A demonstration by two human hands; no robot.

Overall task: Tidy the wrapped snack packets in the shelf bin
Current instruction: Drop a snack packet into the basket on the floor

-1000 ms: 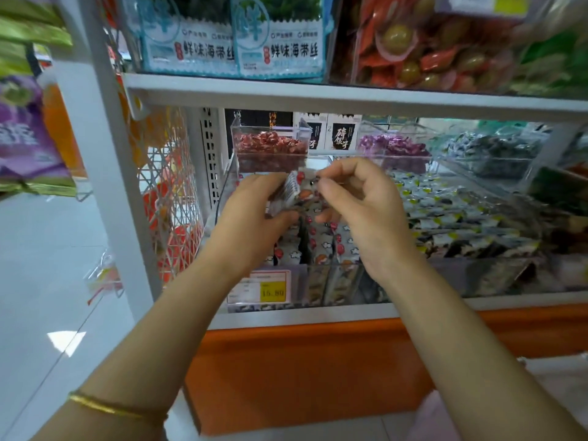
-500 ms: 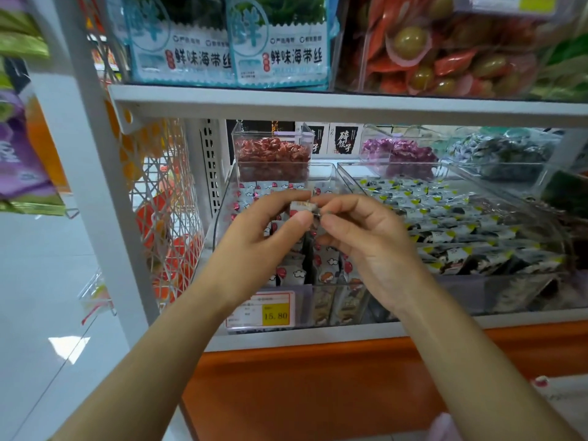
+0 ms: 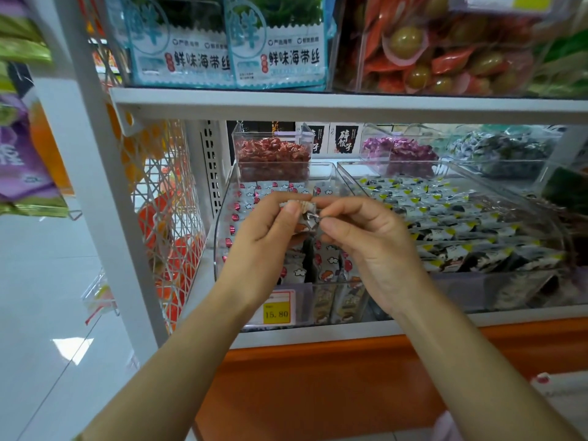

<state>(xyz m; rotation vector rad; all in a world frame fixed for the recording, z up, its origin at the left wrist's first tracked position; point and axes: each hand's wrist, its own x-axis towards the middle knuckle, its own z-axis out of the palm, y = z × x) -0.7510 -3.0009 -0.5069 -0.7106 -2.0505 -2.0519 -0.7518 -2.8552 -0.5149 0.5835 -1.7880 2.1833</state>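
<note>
Pinches one snack packet (image 3: 302,214) from both ends, lifted over the left shelf bin (image 3: 219,249) rather than lying in it. Probably straightens or turns it so as to slot it back facing the same way as the rest. Clamps the left hand (image 3: 264,246) on the packet's left end, thumb against fingers. Nips the right end with thumb and forefinger of the right hand (image 3: 372,249), other fingers loosely curled beneath. Looks thin, crinkly and shiny: silvery film with a crimped edge, mostly hidden behind the fingertips.

Below, stands the other packets (image 3: 327,262) on edge in rows, pale wrappers printed with clouds and red shapes, some leaning out of line near the front. Holds them in with clear hard plastic walls, rounded at the corners, with a yellow price tag (image 3: 276,310) fixed to the front.

To the right, shows a second clear bin (image 3: 458,286) of flat packets with yellow corners. Behind, a small clear tub (image 3: 270,132) of red-wrapped sweets.
</note>
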